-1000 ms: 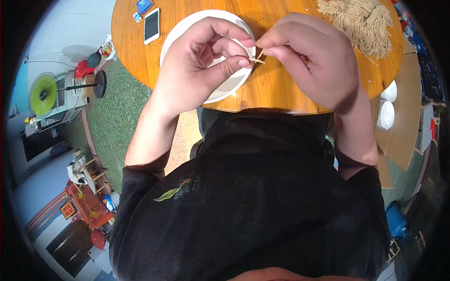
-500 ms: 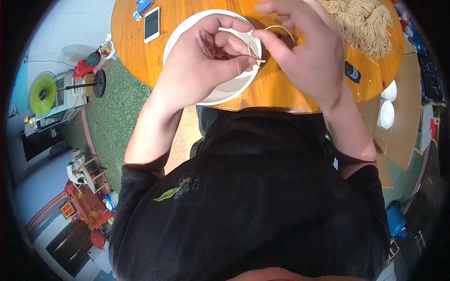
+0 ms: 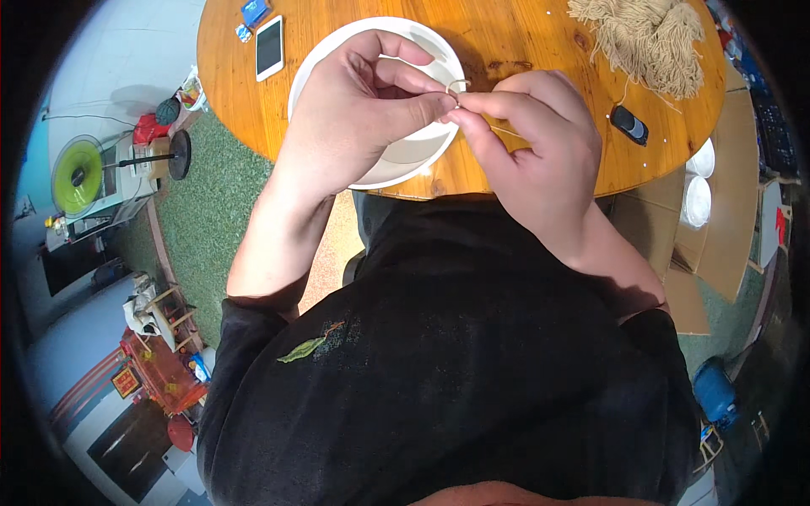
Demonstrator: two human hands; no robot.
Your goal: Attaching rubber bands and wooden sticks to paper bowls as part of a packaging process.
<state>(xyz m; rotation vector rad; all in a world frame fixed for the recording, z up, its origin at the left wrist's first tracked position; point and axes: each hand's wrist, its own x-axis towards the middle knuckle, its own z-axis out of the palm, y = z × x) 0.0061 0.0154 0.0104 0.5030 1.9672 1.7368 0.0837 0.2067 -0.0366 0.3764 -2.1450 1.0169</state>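
green speckled floor | pale wall | round wooden table

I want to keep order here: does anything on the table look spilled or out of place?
No spill stands out. The beige yarn bundle, at the far right of the wooden table, looks untidy because it straggles loosely, not neatly wound.

A black short-sleeved shirt bears a green leaf motif.

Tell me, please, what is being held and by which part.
The left hand and right hand pinch a thin beige cord beneath its raised curl.
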